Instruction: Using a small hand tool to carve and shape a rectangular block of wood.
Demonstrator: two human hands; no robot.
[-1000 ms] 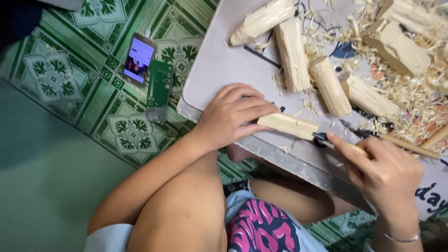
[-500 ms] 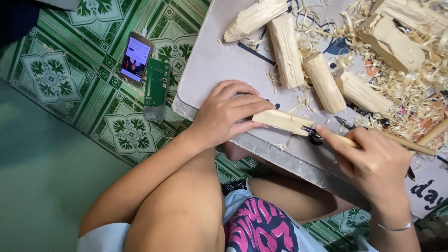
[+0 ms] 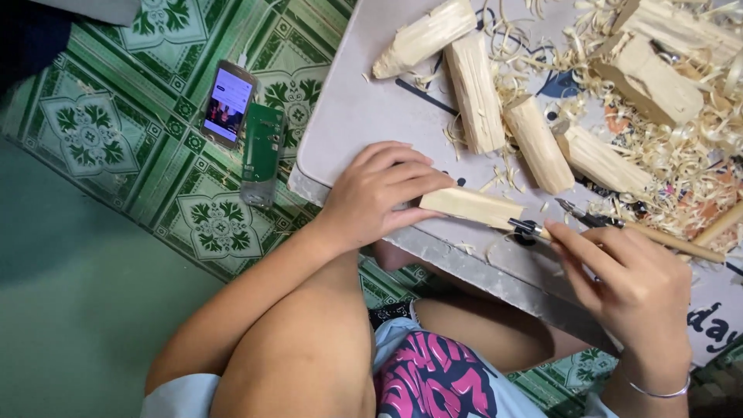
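Note:
My left hand [image 3: 379, 193] presses down on the near end of a pale wooden block [image 3: 476, 207] that lies flat on a low grey table [image 3: 356, 116]. My right hand [image 3: 631, 282] grips a carving tool [image 3: 534, 229] with a dark metal tip; the tip touches the block's right end. A second wooden-handled tool [image 3: 658, 236] lies on the table just behind my right hand.
Several rough wooden blocks [image 3: 476, 93] and a heap of wood shavings [image 3: 681, 147] cover the back of the table. On the green patterned floor to the left lie a lit phone [image 3: 228, 104] and a green rectangular object [image 3: 261, 151]. My knees sit under the table's front edge.
The carving tool in my right hand has shifted a little along the block's right end. My left hand stays on the block.

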